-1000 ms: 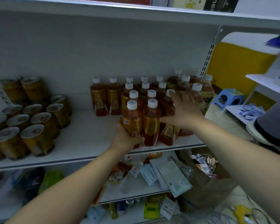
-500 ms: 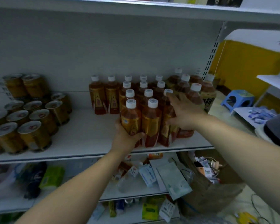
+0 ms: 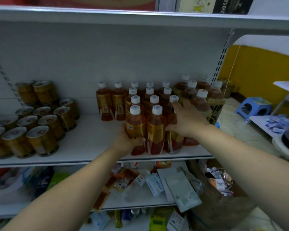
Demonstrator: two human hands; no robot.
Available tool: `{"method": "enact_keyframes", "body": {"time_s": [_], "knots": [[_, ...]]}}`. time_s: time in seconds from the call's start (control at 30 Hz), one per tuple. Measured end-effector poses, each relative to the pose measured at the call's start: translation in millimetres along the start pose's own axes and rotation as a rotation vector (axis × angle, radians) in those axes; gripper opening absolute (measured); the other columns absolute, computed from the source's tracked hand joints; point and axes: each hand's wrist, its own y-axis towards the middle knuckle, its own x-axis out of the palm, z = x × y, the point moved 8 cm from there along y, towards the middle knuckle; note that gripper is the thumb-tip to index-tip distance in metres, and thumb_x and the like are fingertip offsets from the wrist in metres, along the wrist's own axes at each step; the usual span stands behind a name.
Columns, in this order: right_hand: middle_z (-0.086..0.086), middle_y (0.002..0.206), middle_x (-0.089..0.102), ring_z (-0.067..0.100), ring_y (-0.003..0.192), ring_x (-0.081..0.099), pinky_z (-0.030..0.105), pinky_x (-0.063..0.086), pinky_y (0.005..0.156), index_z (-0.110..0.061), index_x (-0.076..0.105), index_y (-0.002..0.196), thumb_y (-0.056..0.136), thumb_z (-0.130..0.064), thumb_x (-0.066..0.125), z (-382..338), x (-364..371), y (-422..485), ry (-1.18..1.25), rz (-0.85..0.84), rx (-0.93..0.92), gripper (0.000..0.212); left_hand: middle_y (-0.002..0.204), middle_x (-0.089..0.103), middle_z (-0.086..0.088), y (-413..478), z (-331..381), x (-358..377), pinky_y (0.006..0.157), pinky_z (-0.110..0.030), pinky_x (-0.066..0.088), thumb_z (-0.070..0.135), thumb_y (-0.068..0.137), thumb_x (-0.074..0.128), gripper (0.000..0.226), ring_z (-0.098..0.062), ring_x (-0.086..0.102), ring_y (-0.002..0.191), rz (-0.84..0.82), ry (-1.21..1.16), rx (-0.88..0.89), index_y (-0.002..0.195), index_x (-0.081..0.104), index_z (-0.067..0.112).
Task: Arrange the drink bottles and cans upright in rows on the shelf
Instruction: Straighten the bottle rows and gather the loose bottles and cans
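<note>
Several amber tea bottles with white caps stand upright in rows on the white shelf (image 3: 90, 140). My left hand (image 3: 127, 140) grips the lower body of the front-left bottle (image 3: 135, 125). My right hand (image 3: 185, 120) wraps round the front-right bottle (image 3: 173, 142), thumb on its front and fingers toward the cap behind. A middle front bottle (image 3: 155, 130) stands between them. Two more bottles (image 3: 112, 102) stand apart at the back left. Larger dark bottles (image 3: 215, 99) stand at the right end. Gold cans (image 3: 40, 129) stand upright in rows on the left.
An upper shelf (image 3: 140, 19) hangs overhead. The lower shelf (image 3: 140, 202) holds scattered packets and a lying clear bottle. A brown bag (image 3: 223, 209) of small goods stands at the lower right. A blue stool (image 3: 252, 107) sits on the floor beyond.
My right hand slid down from the bottle caps onto the side of the front-right bottle. My left hand keeps its grip on the front-left bottle. The camera view shifted slightly.
</note>
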Motion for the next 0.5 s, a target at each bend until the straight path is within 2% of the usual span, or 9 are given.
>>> {"method": "enact_keyframes", "body": {"time_s": [0.07, 0.13, 0.2, 0.27, 0.37, 0.4, 0.43, 0.5], "knots": [[0.009, 0.15, 0.026, 0.033, 0.136, 0.027, 0.045, 0.037, 0.1, -0.027, 0.02, 0.148, 0.067, -0.082, 0.054, 1.9, -6.8, 1.1, -0.016, -0.022, 0.011, 0.105, 0.119, 0.053, 0.005, -0.9, 8.6, -6.1, 0.09, -0.032, 0.042, 0.036, 0.082, 0.068, 0.069, -0.012, 0.052, 0.107, -0.052, -0.011, -0.022, 0.138, 0.032, 0.02], [0.006, 0.148, 0.031, 0.031, 0.135, 0.03, 0.044, 0.034, 0.1, -0.031, 0.025, 0.146, 0.061, -0.094, 0.036, 2.4, -20.2, 7.5, 0.022, 0.027, 0.023, 0.107, 0.127, 0.048, 0.004, 3.2, 17.7, -19.5, 0.089, -0.03, 0.041, 0.049, 0.09, 0.049, 0.064, -0.009, 0.051, 0.105, -0.035, -0.055, -0.028, 0.144, 0.026, 0.025], [0.006, 0.145, 0.038, 0.03, 0.132, 0.035, 0.042, 0.034, 0.096, -0.031, 0.032, 0.144, 0.06, -0.096, 0.027, -0.9, -31.6, 21.3, 0.105, 0.081, 0.02, 0.106, 0.14, 0.043, 0.001, 13.9, 23.8, -35.0, 0.101, -0.039, 0.039, 0.058, 0.092, 0.034, 0.061, -0.015, 0.046, 0.121, 0.02, -0.057, -0.038, 0.145, 0.028, 0.027], [0.006, 0.142, 0.043, 0.029, 0.128, 0.041, 0.037, 0.035, 0.089, -0.029, 0.037, 0.141, 0.064, -0.093, 0.031, -4.9, -36.1, 41.9, 0.198, 0.083, 0.024, 0.101, 0.138, 0.047, 0.005, 28.3, 30.1, -47.3, 0.106, -0.042, 0.033, 0.061, 0.093, 0.029, 0.055, -0.016, 0.042, 0.128, 0.064, -0.09, -0.046, 0.138, 0.039, 0.031], [0.005, 0.139, 0.046, 0.025, 0.118, 0.048, 0.031, 0.032, 0.075, -0.028, 0.041, 0.139, 0.067, -0.084, 0.043, -9.9, -32.5, 75.7, 0.3, 0.012, 0.033, 0.09, 0.103, 0.062, 0.024, 52.1, 39.4, -55.6, 0.083, -0.025, 0.04, 0.059, 0.094, 0.03, 0.034, 0.002, 0.058, 0.099, 0.069, -0.156, -0.053, 0.102, 0.057, 0.04], [0.004, 0.139, 0.047, 0.023, 0.116, 0.049, 0.03, 0.033, 0.074, -0.027, 0.042, 0.139, 0.067, -0.082, 0.045, -12.2, -29.4, 86.0, 0.322, -0.026, 0.021, 0.091, 0.1, 0.062, 0.024, 60.8, 39.8, -55.8, 0.077, -0.024, 0.039, 0.06, 0.093, 0.032, 0.032, 0.003, 0.057, 0.095, 0.054, -0.162, -0.062, 0.101, 0.058, 0.043], [0.004, 0.141, 0.046, 0.023, 0.117, 0.049, 0.031, 0.035, 0.075, -0.027, 0.041, 0.14, 0.064, -0.082, 0.046, -14.6, -26.4, 95.5, 0.334, -0.06, 0.006, 0.094, 0.104, 0.06, 0.021, 69.2, 38.9, -54.7, 0.077, -0.026, 0.039, 0.064, 0.09, 0.034, 0.034, -0.002, 0.056, 0.099, 0.039, -0.166, -0.076, 0.108, 0.056, 0.046], [0.004, 0.145, 0.043, 0.025, 0.122, 0.048, 0.035, 0.04, 0.084, -0.028, 0.038, 0.143, 0.057, -0.086, 0.045, -16.7, -19.7, 110.5, 0.326, -0.119, -0.014, 0.104, 0.118, 0.055, 0.014, 85.9, 31.4, -49.9, 0.082, -0.034, 0.04, 0.073, 0.082, 0.038, 0.056, -0.013, 0.054, 0.106, 0.013, -0.196, -0.128, 0.131, 0.043, 0.046]]}}
